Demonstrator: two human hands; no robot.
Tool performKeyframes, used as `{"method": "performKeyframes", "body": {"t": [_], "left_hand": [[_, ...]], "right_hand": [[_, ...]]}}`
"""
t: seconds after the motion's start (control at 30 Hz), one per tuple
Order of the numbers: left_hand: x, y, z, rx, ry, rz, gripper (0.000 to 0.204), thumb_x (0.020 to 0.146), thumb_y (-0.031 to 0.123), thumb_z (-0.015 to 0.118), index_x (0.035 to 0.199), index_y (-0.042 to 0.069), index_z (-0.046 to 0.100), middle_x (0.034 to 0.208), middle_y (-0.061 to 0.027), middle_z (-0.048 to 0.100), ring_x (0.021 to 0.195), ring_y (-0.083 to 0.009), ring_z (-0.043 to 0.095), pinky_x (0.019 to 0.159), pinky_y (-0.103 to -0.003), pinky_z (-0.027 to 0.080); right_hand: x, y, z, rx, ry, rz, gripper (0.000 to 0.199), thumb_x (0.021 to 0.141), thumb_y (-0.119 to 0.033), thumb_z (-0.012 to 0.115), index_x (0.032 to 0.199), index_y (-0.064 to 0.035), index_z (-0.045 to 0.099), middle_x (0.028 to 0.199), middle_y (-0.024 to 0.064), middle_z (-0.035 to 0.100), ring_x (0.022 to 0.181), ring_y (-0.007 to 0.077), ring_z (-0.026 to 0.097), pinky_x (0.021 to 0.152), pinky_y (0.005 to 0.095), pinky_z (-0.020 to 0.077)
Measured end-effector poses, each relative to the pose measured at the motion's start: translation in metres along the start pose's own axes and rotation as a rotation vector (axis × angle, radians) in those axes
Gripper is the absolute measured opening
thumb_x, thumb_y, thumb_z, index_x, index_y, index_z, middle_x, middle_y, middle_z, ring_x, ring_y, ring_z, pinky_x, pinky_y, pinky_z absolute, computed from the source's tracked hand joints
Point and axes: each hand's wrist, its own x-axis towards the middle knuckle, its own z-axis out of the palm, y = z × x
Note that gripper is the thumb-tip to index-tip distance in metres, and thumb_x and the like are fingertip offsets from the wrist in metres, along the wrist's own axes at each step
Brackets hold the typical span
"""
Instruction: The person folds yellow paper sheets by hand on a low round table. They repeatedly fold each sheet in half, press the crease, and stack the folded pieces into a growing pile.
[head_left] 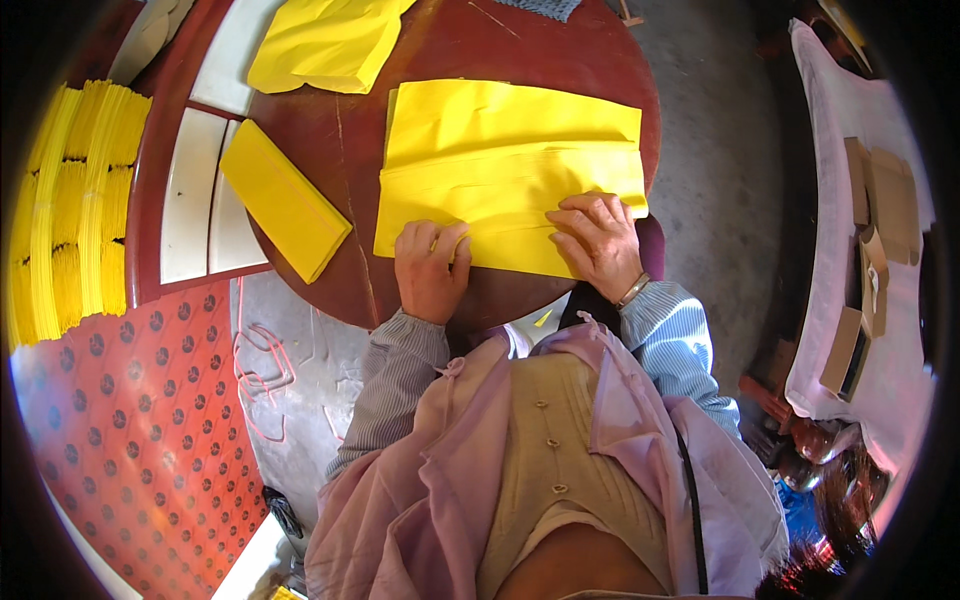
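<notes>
A wide stack of yellow sheets [510, 125], paper or thin cloth, lies on the round dark red table in front of me. A raised fold runs across its middle, and its layers show at the far left corner. My left hand [432, 270] is closed at the near left edge, its bent fingers on the yellow sheet and the thumb alongside. At the near right corner my right hand [600, 240] rests on the sheet, fingers stretched out and thumb apart. What lies under both palms is hidden.
A narrow folded yellow piece [285, 200] lies at the table's left, with another yellow piece [325, 45] beyond it. Bundled yellow stacks [75, 205] stand far left. Pink cord [262, 370] lies on the floor. Open cardboard boxes [885, 205] sit on a cloth-covered table at right.
</notes>
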Motion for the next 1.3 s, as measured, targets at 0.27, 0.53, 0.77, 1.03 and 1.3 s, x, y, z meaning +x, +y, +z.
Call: {"method": "performKeyframes", "body": {"t": [0.27,0.53,0.77,1.03,1.3], "left_hand": [[0.002,-0.006,-0.005,0.072,0.069,-0.083,0.034,0.09,0.016,0.077,0.123,0.008,0.073,0.111,-0.0129,0.067,0.1,-0.0334,0.064,0.085,-0.045,0.048],[0.002,-0.019,-0.012,0.122,0.064,-0.093,0.021,0.089,0.014,0.077,0.108,0.007,0.075,0.105,-0.0116,0.067,0.101,-0.0355,0.061,0.086,-0.047,0.048],[0.01,-0.022,-0.014,0.093,0.096,-0.034,0.019,0.085,0.008,0.078,0.104,0.005,0.075,0.11,-0.0134,0.07,0.108,-0.0379,0.062,0.095,-0.047,0.049],[0.024,-0.021,-0.005,-0.037,-0.083,0.127,0.038,0.086,-0.002,0.063,0.121,0.005,0.073,0.12,-0.014,0.07,0.115,-0.036,0.065,0.102,-0.047,0.05],[0.022,-0.014,-0.001,0.011,-0.1,0.134,0.036,0.082,-0.002,0.063,0.115,0.007,0.073,0.107,-0.012,0.067,0.109,-0.0359,0.063,0.096,-0.048,0.049]], "right_hand": [[0.006,-0.007,-0.002,-0.048,-0.017,0.009,0.029,0.094,-0.024,0.077,0.122,-0.016,0.078,0.123,0.0057,0.071,0.118,0.029,0.063,0.102,0.0456,0.0477],[0.005,0.0,-0.002,-0.075,0.022,-0.003,0.023,0.093,-0.021,0.077,0.115,-0.0128,0.081,0.12,0.0063,0.073,0.115,0.0289,0.064,0.101,0.0459,0.0485],[0.002,0.004,-0.01,-0.094,0.062,0.012,0.02,0.094,-0.021,0.076,0.112,-0.0121,0.08,0.119,0.0071,0.073,0.114,0.0298,0.064,0.102,0.0478,0.0479],[0.01,-0.009,-0.002,-0.13,0.08,0.07,0.023,0.091,-0.022,0.076,0.112,-0.0133,0.077,0.113,0.0051,0.072,0.113,0.029,0.064,0.102,0.048,0.0444],[0.03,-0.039,0.032,-0.032,0.043,-0.052,0.033,0.09,-0.026,0.078,0.121,-0.0174,0.076,0.126,0.0019,0.067,0.116,0.027,0.061,0.102,0.0466,0.0443]]}}
